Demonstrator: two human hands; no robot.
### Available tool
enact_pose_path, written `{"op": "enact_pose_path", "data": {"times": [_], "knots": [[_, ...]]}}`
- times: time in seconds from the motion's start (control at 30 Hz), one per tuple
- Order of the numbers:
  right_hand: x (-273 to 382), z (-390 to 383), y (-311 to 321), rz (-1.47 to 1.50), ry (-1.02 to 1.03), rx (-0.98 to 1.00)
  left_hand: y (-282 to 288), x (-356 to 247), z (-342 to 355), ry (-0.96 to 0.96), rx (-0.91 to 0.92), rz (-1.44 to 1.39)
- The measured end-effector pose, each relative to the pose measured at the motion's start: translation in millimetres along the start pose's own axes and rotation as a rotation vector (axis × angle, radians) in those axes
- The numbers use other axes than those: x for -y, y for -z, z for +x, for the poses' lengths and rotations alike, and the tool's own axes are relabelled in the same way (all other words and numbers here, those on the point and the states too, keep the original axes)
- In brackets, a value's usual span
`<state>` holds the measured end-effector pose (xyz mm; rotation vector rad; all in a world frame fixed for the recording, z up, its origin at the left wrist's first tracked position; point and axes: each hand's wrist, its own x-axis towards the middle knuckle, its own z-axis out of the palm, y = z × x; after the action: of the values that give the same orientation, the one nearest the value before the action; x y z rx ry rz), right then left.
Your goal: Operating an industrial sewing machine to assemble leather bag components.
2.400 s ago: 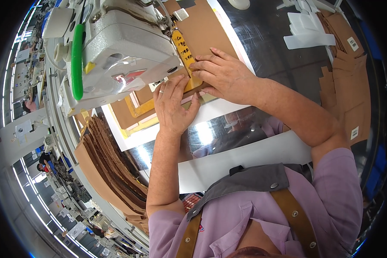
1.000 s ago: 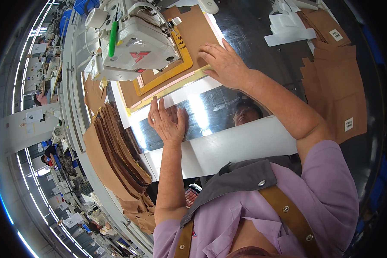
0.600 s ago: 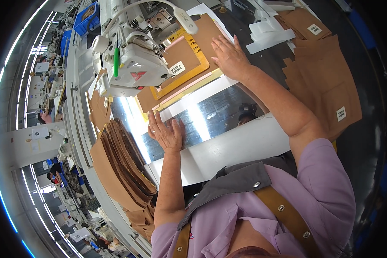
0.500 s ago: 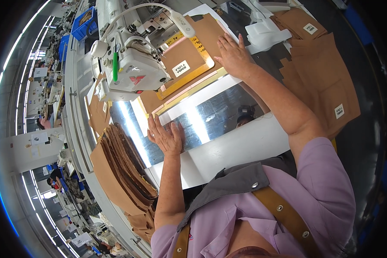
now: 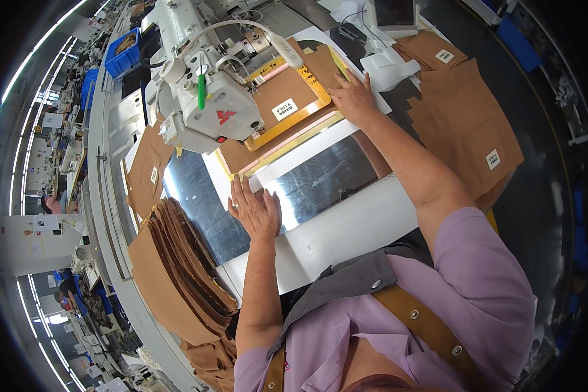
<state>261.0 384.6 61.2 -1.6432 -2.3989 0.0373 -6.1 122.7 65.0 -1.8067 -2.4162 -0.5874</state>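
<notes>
A brown leather-like panel [image 5: 320, 65] with a white printed label [image 5: 284, 110] lies under the head of a white sewing machine [image 5: 222, 108]. A yellow clamp frame [image 5: 294, 124] presses on it, and a yellow-edged template [image 5: 294, 145] borders it. My left hand [image 5: 255, 210] rests fingers spread over the shiny metal plate [image 5: 326, 166], its fingertips at the template's near left corner. My right hand [image 5: 355, 101] lies with fingers stretched over the panel's right edge, beside the clamp frame's corner. Neither hand grips anything that I can see.
A thick stack of brown pieces [image 5: 176, 268] stands at the left, near my left forearm. Labelled brown panels [image 5: 464, 124] lie at the right, below a crumpled white wrapping [image 5: 389, 70]. A blue crate [image 5: 122, 55] sits behind the machine at far left.
The whole view has shifted a little with my head. Both hands stay at about the same places on the template and panel, and the right fingers look slightly more bent.
</notes>
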Motion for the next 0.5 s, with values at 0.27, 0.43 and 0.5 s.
{"op": "enact_pose_path", "data": {"times": [0.27,0.43,0.5], "knots": [[19,-88,41,0.129,0.003,-0.041,1,3,-5,-0.043,0.007,-0.006],[37,-190,85,0.118,0.157,0.007,2,2,-9,-0.233,0.039,-0.008],[28,-232,90,0.293,0.172,0.091,3,-8,-3,-0.328,0.086,-0.047]]}}
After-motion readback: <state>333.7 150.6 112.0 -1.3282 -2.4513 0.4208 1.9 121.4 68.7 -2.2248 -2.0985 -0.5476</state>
